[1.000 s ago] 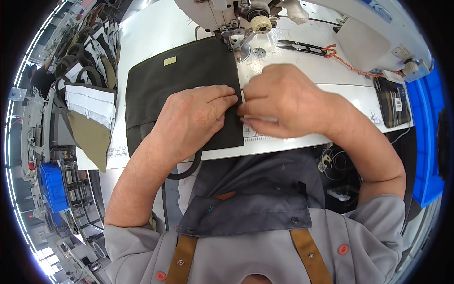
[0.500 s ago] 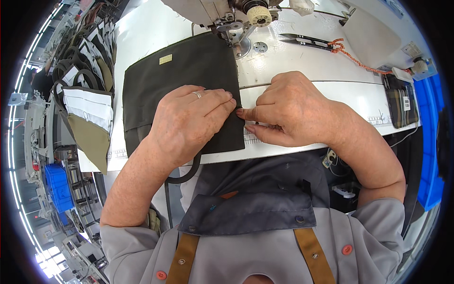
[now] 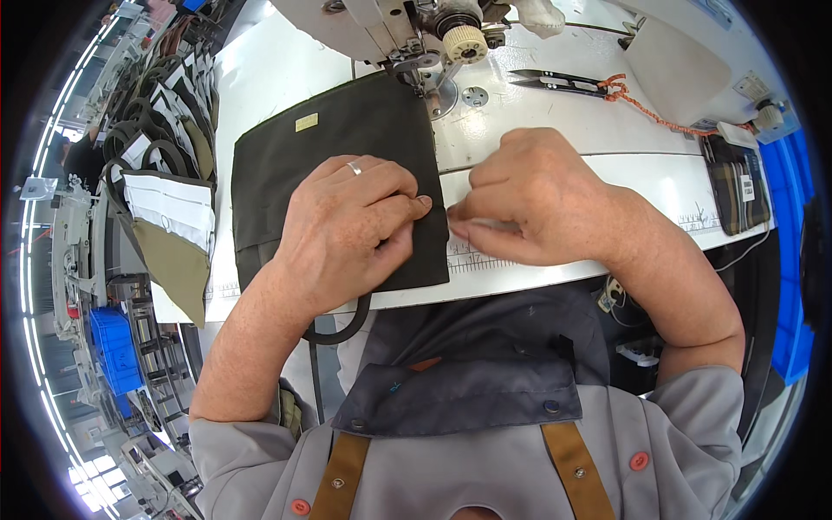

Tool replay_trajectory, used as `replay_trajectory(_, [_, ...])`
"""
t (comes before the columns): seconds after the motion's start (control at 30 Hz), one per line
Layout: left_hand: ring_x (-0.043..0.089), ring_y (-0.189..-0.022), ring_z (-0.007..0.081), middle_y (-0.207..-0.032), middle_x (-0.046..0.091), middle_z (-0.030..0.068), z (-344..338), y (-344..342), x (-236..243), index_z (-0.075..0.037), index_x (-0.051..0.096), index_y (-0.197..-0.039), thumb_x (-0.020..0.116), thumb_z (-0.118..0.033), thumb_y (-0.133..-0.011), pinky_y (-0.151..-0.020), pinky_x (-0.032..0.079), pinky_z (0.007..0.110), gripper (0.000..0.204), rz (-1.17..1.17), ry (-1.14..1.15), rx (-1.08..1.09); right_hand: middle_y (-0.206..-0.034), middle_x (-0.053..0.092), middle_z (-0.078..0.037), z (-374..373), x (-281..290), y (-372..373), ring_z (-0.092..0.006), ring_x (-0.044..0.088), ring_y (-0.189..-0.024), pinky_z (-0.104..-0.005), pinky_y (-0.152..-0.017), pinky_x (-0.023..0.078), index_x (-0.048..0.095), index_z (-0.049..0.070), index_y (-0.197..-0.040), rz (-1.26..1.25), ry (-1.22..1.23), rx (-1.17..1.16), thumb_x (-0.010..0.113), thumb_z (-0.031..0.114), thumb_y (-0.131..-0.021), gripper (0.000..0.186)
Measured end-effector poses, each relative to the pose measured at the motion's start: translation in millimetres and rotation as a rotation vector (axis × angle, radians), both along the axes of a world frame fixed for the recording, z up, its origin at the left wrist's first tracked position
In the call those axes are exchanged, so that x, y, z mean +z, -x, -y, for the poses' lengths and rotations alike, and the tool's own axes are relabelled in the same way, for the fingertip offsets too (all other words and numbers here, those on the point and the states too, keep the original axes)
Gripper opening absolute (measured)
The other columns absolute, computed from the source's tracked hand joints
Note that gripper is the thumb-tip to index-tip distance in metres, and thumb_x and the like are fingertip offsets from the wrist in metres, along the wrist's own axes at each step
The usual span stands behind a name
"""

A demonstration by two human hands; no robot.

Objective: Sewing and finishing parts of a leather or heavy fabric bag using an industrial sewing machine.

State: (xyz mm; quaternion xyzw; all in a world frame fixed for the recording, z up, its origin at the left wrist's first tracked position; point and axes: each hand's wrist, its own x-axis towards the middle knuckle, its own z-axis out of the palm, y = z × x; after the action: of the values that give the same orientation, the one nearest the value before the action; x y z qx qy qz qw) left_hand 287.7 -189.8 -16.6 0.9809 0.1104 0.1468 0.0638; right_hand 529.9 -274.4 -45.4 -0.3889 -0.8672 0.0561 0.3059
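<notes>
A dark olive fabric piece (image 3: 338, 113) with a small pale label (image 3: 307, 122) lies on the white sewing table (image 3: 641, 130), its upper right corner near the machine's presser foot (image 3: 425, 82). My left hand (image 3: 347, 230), wearing a ring, rests on the fabric with fingers curled closed at its right edge. My right hand (image 3: 533, 204) pinches at that same edge, facing the left; its fingertips are partly hidden. Below the left hand a dark looped strap (image 3: 347, 329) hangs over the table's front.
The sewing machine head (image 3: 373, 22) stands above. Thread snips (image 3: 559, 82) on an orange cord lie at upper right. A plaid item (image 3: 737, 186) sits at the right edge, beside blue bins (image 3: 789, 260). Layered fabric pieces (image 3: 169, 113) are piled at left, above a blue crate (image 3: 117, 347).
My left hand's fingers have curled more, with the index tip lower on the edge. My right hand has shifted slightly right and down since the earliest frame, still at the fabric's edge.
</notes>
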Motion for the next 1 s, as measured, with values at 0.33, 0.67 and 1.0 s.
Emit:
replay_trajectory(0.33, [0.044,-0.147,0.0373,-0.151,0.051,0.0175,8,9,-4,-0.004,0.059,-0.137,0.080,-0.034,-0.081,-0.123,0.027,0.060,0.067,-0.136,0.229,0.112,-0.114,0.070,-0.006,-14,-15,2,-0.0244,0.063,-0.110,-0.0401,-0.092,0.050,0.077,0.007,-0.102,0.048,-0.153,-0.247,0.079,0.016,-0.083,0.022])
replay_trajectory(0.67, [0.049,-0.143,0.0373,-0.153,0.050,0.0173,6,13,-8,-0.007,0.055,-0.148,0.080,-0.037,-0.079,-0.121,0.029,0.062,0.079,-0.103,0.213,0.100,-0.113,0.074,-0.004,-14,-4,1,-0.0211,0.065,-0.105,-0.0385,-0.087,0.051,0.077,0.007,-0.104,0.096,-0.101,-0.171,0.080,0.016,-0.081,0.026])
replay_trajectory(1.0, [0.046,-0.145,0.0361,-0.152,0.050,0.0162,-14,9,-12,-0.005,0.056,-0.146,0.081,-0.032,-0.080,-0.121,0.029,0.064,0.076,-0.064,0.201,0.099,-0.119,0.073,-0.003,-30,11,-3,-0.0222,0.065,-0.104,-0.0385,-0.087,0.051,0.077,0.005,-0.111,0.212,-0.039,-0.167,0.079,0.020,-0.082,0.033])
